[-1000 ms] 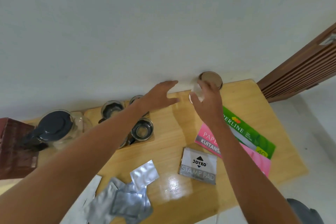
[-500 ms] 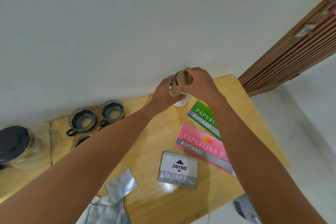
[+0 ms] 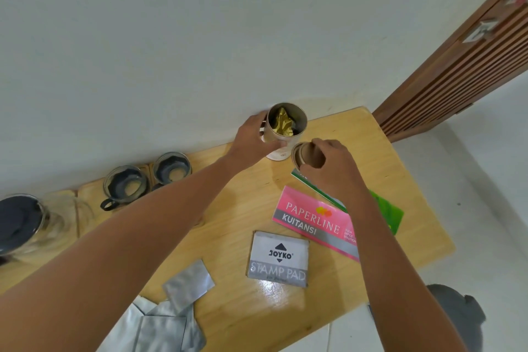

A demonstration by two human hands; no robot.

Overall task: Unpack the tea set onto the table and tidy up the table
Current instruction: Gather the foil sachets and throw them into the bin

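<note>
Your left hand (image 3: 251,138) grips the open tea canister (image 3: 283,134) near the bench's (image 3: 400,180) far edge; your right hand (image 3: 328,166) holds its lid (image 3: 307,155). Tilt it further and the gold pouch (image 3: 283,123) could spill.

Both arms outstretched; left hand (image 3: 254,137) and right hand (image 3: 331,163) curled, gripping.

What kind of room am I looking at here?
Probably a home or small office corner: a small wooden table against a plain wall, glass cups, a stamp pad and receipt books, with a slatted door alongside.
</note>
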